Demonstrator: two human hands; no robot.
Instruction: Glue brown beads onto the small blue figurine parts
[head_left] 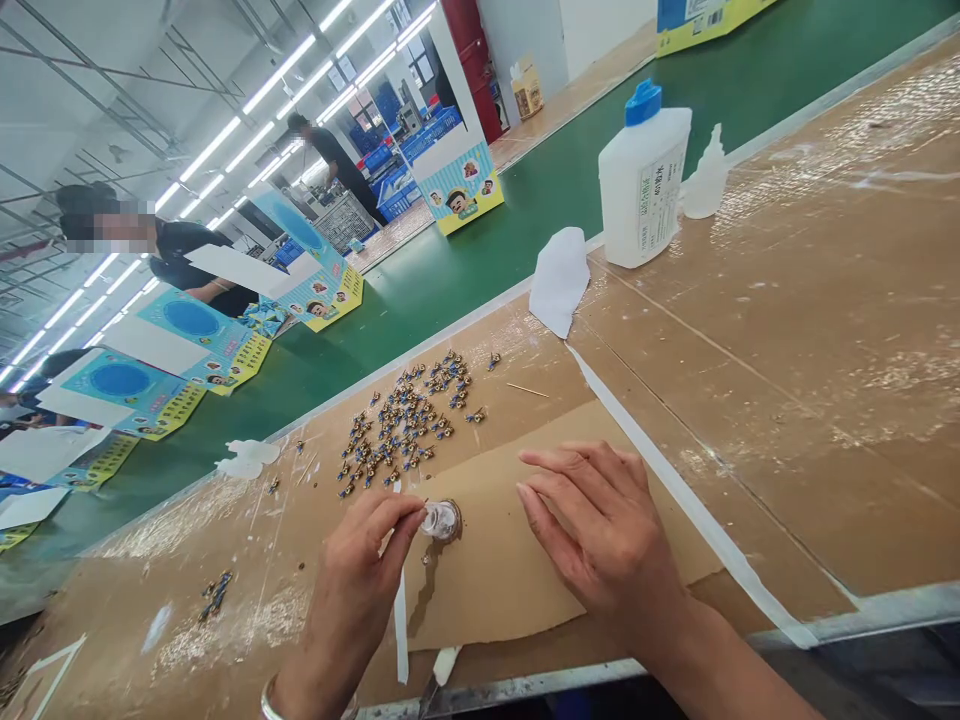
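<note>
Pinching a small round clear shiny cap (441, 520) with your left hand (360, 575), you are resting it on the brown cardboard sheet (510, 560); your right hand (600, 525) is lying spread flat beside it.

My brown cardboard sheet (495, 560), blue-and-gold small parts (405, 420), a green conveyor belt (450, 270), a white bottle (643, 190) with a blue cap (643, 102).

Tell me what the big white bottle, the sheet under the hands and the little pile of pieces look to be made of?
The big white bottle looks like matt, slightly translucent plastic with a glossy blue cap. The sheet under the hands seems plain brown cardboard or thick paper: dull, with a rough-cut edge. The little pieces glint gold with blue parts, perhaps metal or painted plastic; too small to tell.
</note>
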